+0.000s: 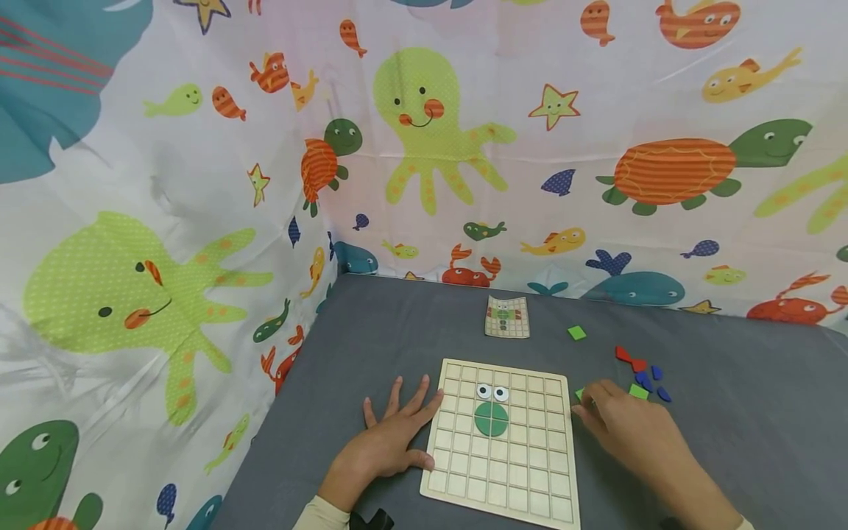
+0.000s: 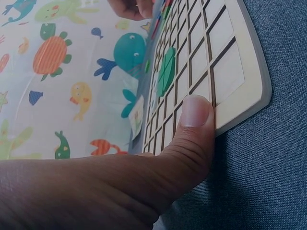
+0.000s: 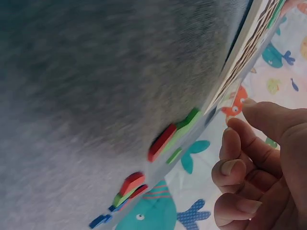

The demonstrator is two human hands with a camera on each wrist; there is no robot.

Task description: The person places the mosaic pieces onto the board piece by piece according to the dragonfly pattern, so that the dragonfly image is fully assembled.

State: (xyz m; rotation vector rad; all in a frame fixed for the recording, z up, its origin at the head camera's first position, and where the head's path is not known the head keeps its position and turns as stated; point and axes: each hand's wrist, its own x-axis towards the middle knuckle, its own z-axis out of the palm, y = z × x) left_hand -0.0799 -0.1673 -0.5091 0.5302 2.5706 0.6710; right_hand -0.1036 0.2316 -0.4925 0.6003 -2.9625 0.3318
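A square wooden board point(image 1: 464, 471) with a grid of cells lies on the grey cloth. Two eye pieces point(image 1: 492, 392) sit in its upper cells, directly above a green circle point(image 1: 491, 419) made of quarter pieces. My left hand point(image 1: 391, 438) spreads along the board's left edge; its thumb point(image 2: 194, 112) rests on the rim near a corner. To the board's right, my right hand point(image 1: 626, 423) hovers low with fingers loosely bent, thumb and index slightly apart, nothing between them. By its fingertips lies a green piece point(image 1: 579, 394), and a red piece point(image 3: 162, 143) shows in the right wrist view.
Behind the board lies a small picture card point(image 1: 507, 318). Farther right are a green square point(image 1: 577, 333), red pieces point(image 1: 630, 359), several blue pieces point(image 1: 656, 373) and another green piece point(image 1: 639, 391). A sea-animal curtain point(image 1: 530, 66) borders the grey surface at the back and left.
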